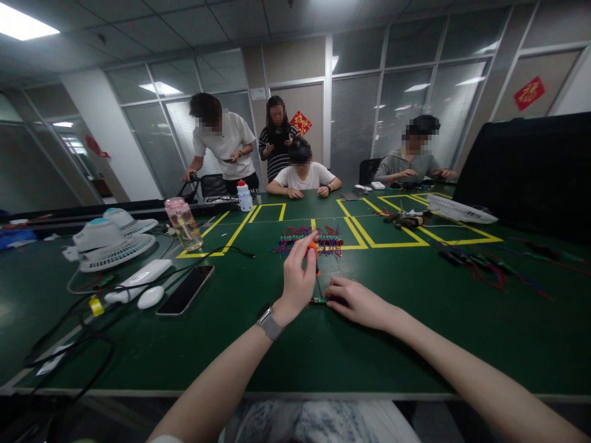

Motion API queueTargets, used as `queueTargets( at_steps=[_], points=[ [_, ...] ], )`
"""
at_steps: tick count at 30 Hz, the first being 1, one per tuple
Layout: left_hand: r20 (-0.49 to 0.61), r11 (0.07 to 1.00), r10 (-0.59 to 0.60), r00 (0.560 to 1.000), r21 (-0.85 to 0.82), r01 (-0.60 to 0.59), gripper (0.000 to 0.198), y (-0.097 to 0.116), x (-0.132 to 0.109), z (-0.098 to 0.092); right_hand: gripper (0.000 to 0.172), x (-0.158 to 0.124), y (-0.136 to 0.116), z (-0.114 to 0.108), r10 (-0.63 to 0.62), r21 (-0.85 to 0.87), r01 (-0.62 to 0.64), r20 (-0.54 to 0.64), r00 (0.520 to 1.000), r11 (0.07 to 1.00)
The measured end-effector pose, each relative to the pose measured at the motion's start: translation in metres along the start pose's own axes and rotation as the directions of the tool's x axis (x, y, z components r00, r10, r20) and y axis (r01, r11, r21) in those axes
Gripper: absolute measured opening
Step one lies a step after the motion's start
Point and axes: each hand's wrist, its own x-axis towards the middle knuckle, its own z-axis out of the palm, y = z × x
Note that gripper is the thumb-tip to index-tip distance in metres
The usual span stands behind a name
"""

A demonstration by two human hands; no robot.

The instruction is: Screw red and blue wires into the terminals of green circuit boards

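Note:
My left hand (299, 274) is closed around the orange and black handle of a screwdriver (317, 261). The screwdriver stands nearly upright, and its thin shaft runs down to a small green circuit board (319, 301) on the green table. My right hand (353, 299) rests low on the table with its fingers closed at the board's right end. Red wire shows at the board's left end. Just beyond my left hand lies a row of small green boards with red and blue wires (332, 239).
At left are a phone (186, 290), a white mouse (151, 298), black cables, white fans (113, 243) and a pink-lidded bottle (184, 224). Wired boards (480, 261) lie at right near a black screen (530, 178). Yellow tape (392, 245) marks the table. Several people are across it.

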Motion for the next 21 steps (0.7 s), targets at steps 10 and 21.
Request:
queueTargets(
  at_steps=[10,21],
  points=[
    [-0.011,0.998,0.038,0.999,0.055,-0.037,0.027,0.0028,-0.002,-0.0023,0.02,0.0001,0.0008,0.0022,-0.01,-0.006,0.01,-0.01,1.0,1.0],
    [-0.043,0.999,0.008,0.999,0.032,-0.007,0.023,0.0016,-0.0003,-0.0001,0.021,0.0004,0.0008,0.001,-0.002,-0.007,0.002,-0.001,1.0,1.0]
  ],
)
